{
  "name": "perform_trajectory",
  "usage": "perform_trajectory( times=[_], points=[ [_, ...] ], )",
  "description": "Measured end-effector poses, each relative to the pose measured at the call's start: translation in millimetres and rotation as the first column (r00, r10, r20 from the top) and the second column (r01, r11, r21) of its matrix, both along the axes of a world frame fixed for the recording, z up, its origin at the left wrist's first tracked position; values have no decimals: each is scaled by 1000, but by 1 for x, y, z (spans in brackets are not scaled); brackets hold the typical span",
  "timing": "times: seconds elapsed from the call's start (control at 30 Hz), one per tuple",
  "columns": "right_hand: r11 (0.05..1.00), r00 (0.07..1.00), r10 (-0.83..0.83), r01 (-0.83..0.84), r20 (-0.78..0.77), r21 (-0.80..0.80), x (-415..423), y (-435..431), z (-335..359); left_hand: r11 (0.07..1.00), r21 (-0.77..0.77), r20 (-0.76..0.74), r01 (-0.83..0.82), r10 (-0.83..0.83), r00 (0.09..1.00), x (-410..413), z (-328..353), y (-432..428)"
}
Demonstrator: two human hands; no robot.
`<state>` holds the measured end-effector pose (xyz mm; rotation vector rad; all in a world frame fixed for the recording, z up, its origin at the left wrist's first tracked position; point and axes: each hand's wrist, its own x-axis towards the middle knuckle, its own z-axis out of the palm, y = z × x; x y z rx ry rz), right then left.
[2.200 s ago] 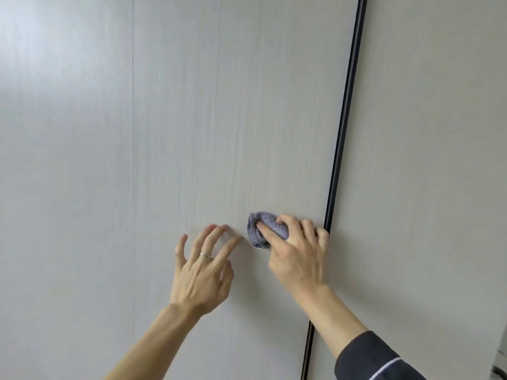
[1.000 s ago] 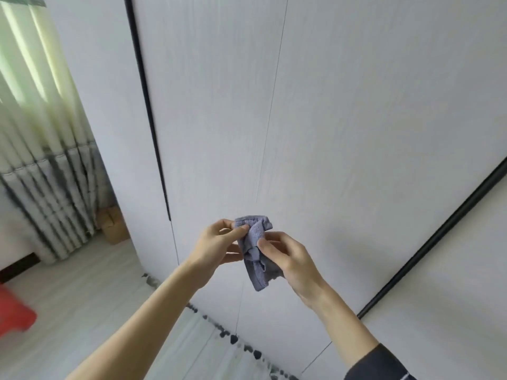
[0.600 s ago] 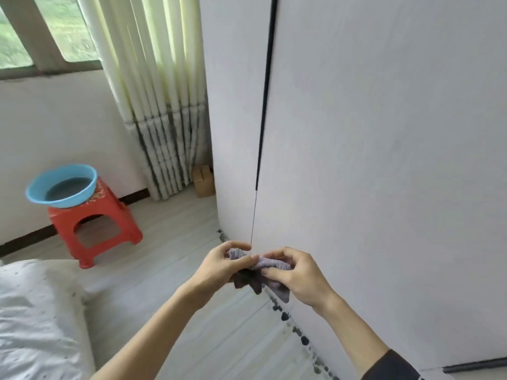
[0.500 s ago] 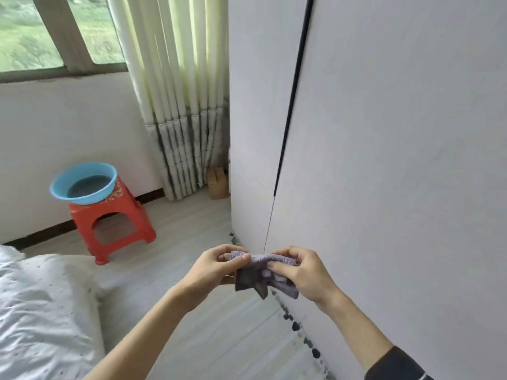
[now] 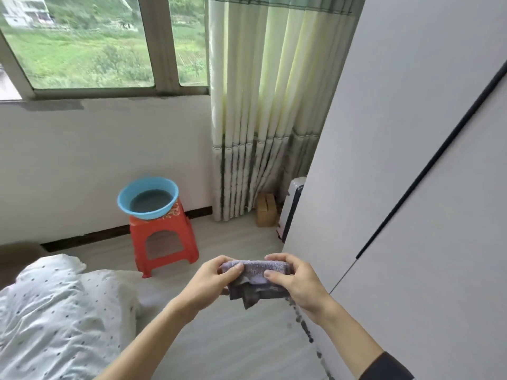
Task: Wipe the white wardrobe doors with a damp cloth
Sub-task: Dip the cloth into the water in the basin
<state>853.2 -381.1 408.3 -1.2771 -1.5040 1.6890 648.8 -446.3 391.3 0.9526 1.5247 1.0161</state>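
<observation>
At lower centre, a folded purple-grey cloth (image 5: 259,283) is being pinched by the left hand (image 5: 212,281) and the right hand (image 5: 297,282), each grip clamped on its top edge. It is being held apart from the white wardrobe doors (image 5: 428,215) at right.

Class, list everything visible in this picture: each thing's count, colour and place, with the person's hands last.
wardrobe doors: two panels, white, right, black strip between.
cloth: one, grey-purple, held centre.
basin: one, blue, water inside, on stool.
stool: one, red, on floor by wall.
curtain: one, cream-green, beside window.
window: one, grey frame, upper left.
box: one, brown, below curtain.
bedding: one, white dotted, lower left.
left grip: one, bare, pinches cloth's left end.
right grip: one, dark sleeve, pinches cloth's right end.
</observation>
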Motion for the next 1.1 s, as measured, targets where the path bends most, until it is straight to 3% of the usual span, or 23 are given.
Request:
perform_trajectory(
  times=[0.2, 0.3, 0.5, 0.63, 0.83, 1.0, 1.1],
  points=[
    [997, 998, 26, -30, -59, -67, -84, 83, -24, 959, -64, 198, -275, 282, 939, -64, -14, 69],
    [993, 993, 6, -21, -117, -120, -121, 133, -32, 965, -89, 343, -249, 264, 901, -97, -17, 107],
    [959, 975, 128, -169, -183, -228, -194, 230, -41, 901, -93, 261, -423, 432, 863, -154, -14, 186],
    [917, 954, 213, -270, -212, -293, -250, 276, -41, 810, -130, 280, -572, 583, 763, -201, -9, 232],
    [905, 959, 239, -277, -151, -322, -318, 322, -52, 856, -202, 308, -477, 517, 798, -273, -17, 272],
    [908, 959, 255, -282, -125, -311, -380, 354, -50, 868, -238, 550, -436, 490, 676, -342, -25, 297],
    [919, 966, 221, -252, -133, -304, -422, 372, -49, 866, -261, 580, -426, 493, 648, -386, -28, 316]
  ],
)
